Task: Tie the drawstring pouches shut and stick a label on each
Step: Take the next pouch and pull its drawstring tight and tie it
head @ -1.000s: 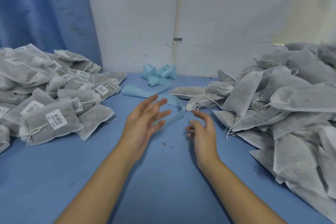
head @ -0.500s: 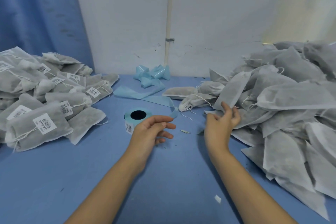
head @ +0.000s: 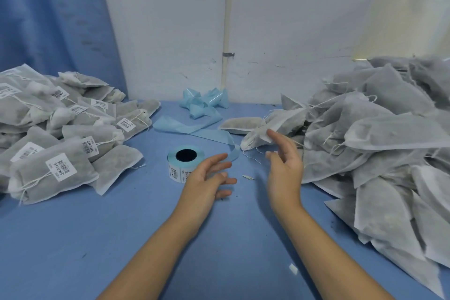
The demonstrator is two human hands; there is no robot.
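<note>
Pouches in the untied heap [head: 379, 143] on the right of the worktop [head: 121, 238] are thin grey non-woven fabric. They look light and floppy to me, soft enough to crumple and sag around their filling. I judge the best hold is at the open neck, where the drawstring comes out, rather than on the slack body. The nearest untied pouch [head: 277, 124] lies at the heap's near edge, its thin white drawstring [head: 250, 157] trailing onto the blue surface. My right hand [head: 283, 170] is raised just in front of it, fingers loosely straight and apart, holding nothing. The forefinger tip sits at the pouch's edge, though blur keeps me from telling whether it touches. My left hand [head: 207, 181] hovers empty with fingers spread, just beside the label roll [head: 186, 162]. Tied, labelled pouches [head: 56, 170] are piled well apart on the left.
</note>
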